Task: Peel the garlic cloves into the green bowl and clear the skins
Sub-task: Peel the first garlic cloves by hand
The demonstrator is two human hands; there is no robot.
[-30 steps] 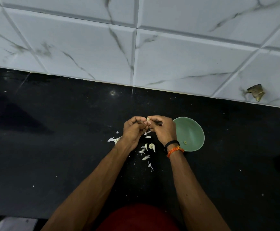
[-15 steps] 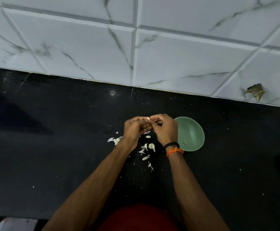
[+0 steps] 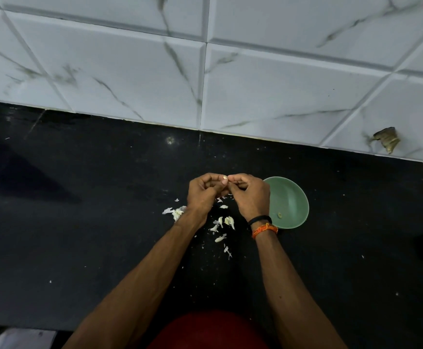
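Observation:
My left hand (image 3: 203, 191) and my right hand (image 3: 249, 195) meet above the black counter, and both pinch one small garlic clove (image 3: 224, 178) at their fingertips. Most of the clove is hidden by the fingers. Right of my right hand stands the green bowl (image 3: 293, 197), with one peeled clove (image 3: 279, 215) lying inside. Several white garlic skins and cloves (image 3: 224, 222) lie scattered on the counter under and between my wrists. Another clump of skins (image 3: 176, 212) lies to the left of my left wrist.
The black counter (image 3: 79, 222) runs back to a white marble-tiled wall (image 3: 205, 71). A brown scrap (image 3: 387, 141) sticks to the wall at the far right. Small white flecks dot the counter. My red clothing (image 3: 210, 331) shows at the bottom edge.
Both hands stayed together on the clove, shifting slightly away from me; the fingers have worked a little around it. The bowl and skins have not moved.

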